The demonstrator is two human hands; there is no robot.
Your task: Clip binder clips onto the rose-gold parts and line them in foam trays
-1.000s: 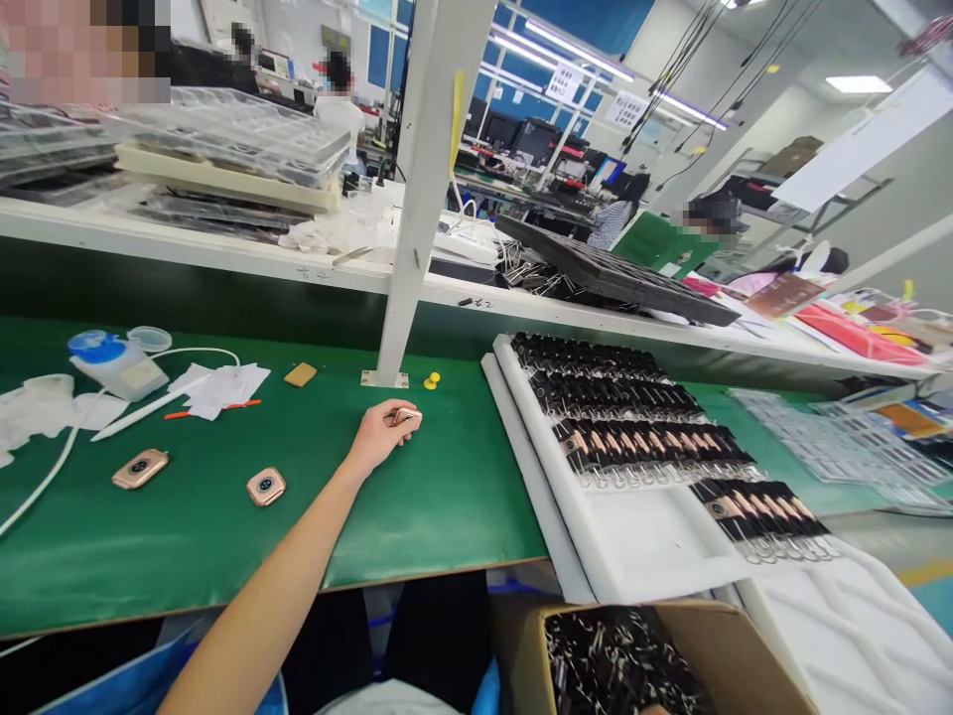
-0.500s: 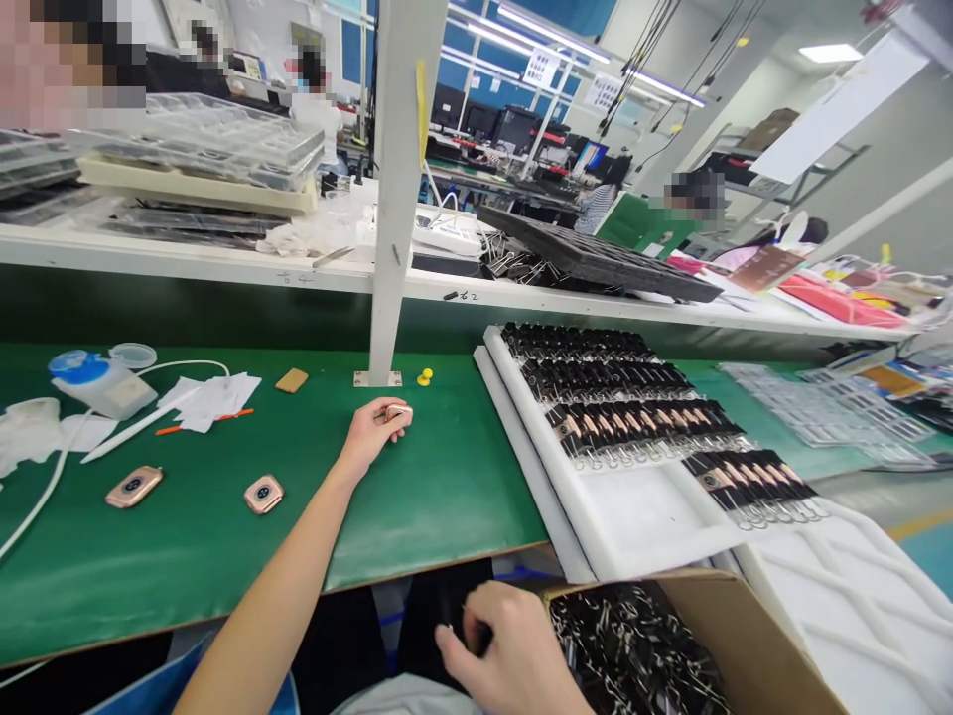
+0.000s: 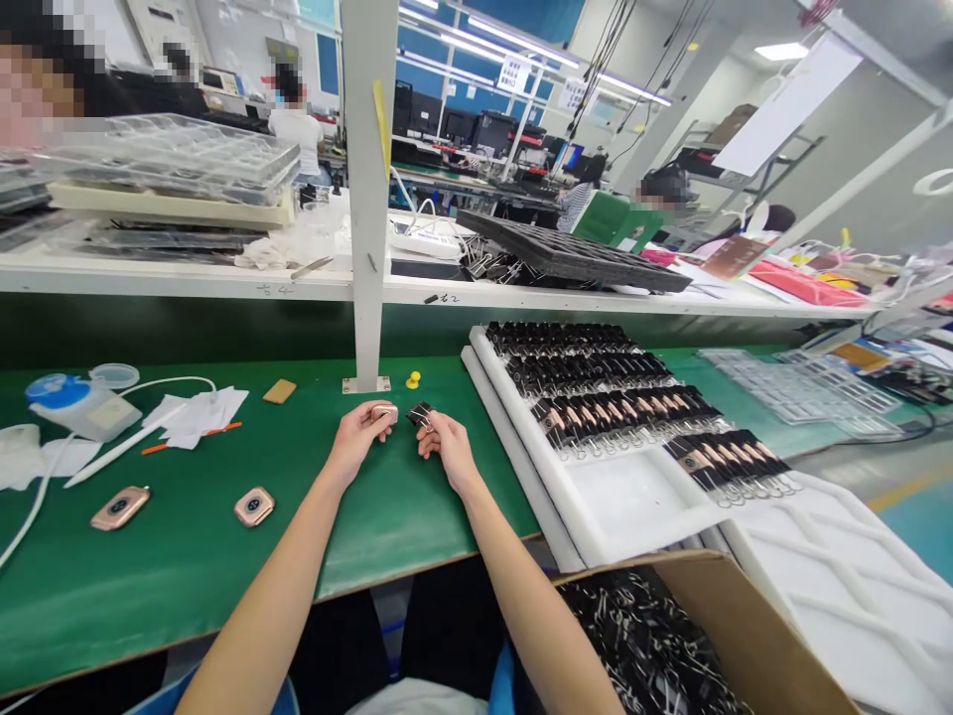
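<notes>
My left hand is closed on a rose-gold watch case, held above the green mat. Just to its right, my right hand pinches a black binder clip by its wire handles. A small gap separates the clip from the case. Two more rose-gold watch cases lie on the mat to the left, one nearer and one farther off, both showing a dark round sensor. On the right, a white foam tray carries rows of black binder clips, several of them clamped on rose-gold cases.
A cardboard box of loose binder clips sits at the front right. A white post rises behind my hands, near a yellow pushpin-shaped piece. Left are a blue-topped bottle, white papers and a white pen-like tool.
My right hand has come up from beside the cardboard box to the left hand, now with a binder clip in its fingers. The left hand keeps hold of the watch case. The view has shifted slightly.
</notes>
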